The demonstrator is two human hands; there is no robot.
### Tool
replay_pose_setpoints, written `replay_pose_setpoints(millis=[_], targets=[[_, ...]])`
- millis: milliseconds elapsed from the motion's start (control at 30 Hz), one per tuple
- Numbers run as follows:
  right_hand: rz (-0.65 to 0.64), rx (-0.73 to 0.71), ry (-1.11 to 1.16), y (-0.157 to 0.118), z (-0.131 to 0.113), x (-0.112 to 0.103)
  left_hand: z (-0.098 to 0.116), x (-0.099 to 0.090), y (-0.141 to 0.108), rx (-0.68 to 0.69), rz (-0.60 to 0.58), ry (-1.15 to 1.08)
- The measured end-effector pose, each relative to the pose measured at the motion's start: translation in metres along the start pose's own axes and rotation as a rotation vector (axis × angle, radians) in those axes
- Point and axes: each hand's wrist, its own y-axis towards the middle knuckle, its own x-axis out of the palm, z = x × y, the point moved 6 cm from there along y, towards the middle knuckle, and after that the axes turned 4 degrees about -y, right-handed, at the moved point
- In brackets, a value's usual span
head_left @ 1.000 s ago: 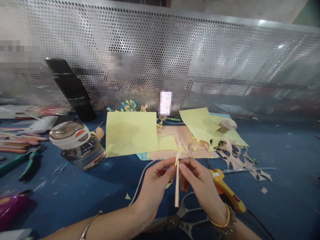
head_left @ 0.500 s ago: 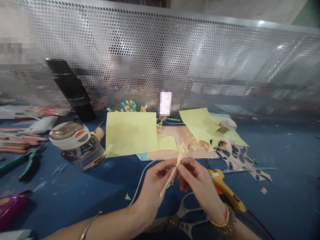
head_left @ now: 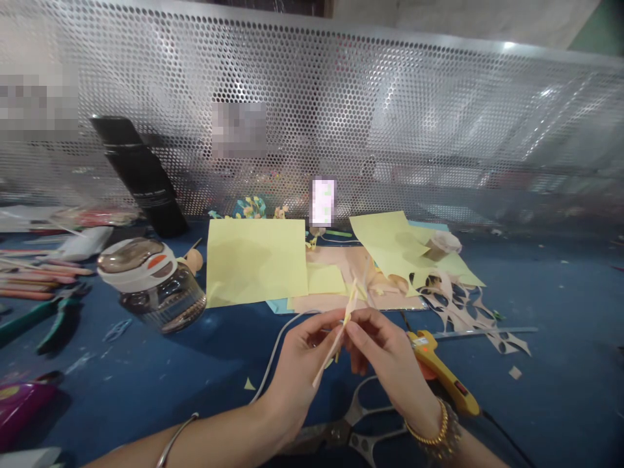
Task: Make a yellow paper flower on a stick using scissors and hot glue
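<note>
My left hand (head_left: 303,354) and my right hand (head_left: 383,348) meet at the centre, fingertips pinched on a thin pale strip (head_left: 327,359) with a small yellow-and-cream paper piece (head_left: 351,302) at its upper end. The strip slants down to the left across my left fingers. Some yellow bits show below the fingertips, partly hidden. Below the hands lie large scissors (head_left: 341,432), partly covered by my wrists. A yellow glue gun (head_left: 446,374) rests just right of my right hand. Behind the hands are yellow sheets (head_left: 256,260) and peach paper (head_left: 312,302).
On the left are a glass jar (head_left: 163,296), a black bottle (head_left: 141,175), green-handled pliers (head_left: 61,318), pencils (head_left: 34,279) and a purple object (head_left: 26,406). Cut paper scraps (head_left: 458,309) and a tape roll (head_left: 443,245) lie right. A perforated metal panel (head_left: 292,97) stands behind.
</note>
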Motion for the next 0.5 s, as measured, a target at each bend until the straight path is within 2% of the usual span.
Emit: replay_pose_setpoints(millis=[300, 500], targets=[[0.007, 0.014, -0.035, 0.0004, 0.0007, 0.0004, -0.0018, -0.0044, 0.0004, -0.006, 0.057, 0.041], [-0.023, 0.007, -0.056, 0.0011, 0.0025, 0.0015, -0.0054, -0.0073, 0.0032, 0.023, 0.043, 0.035]])
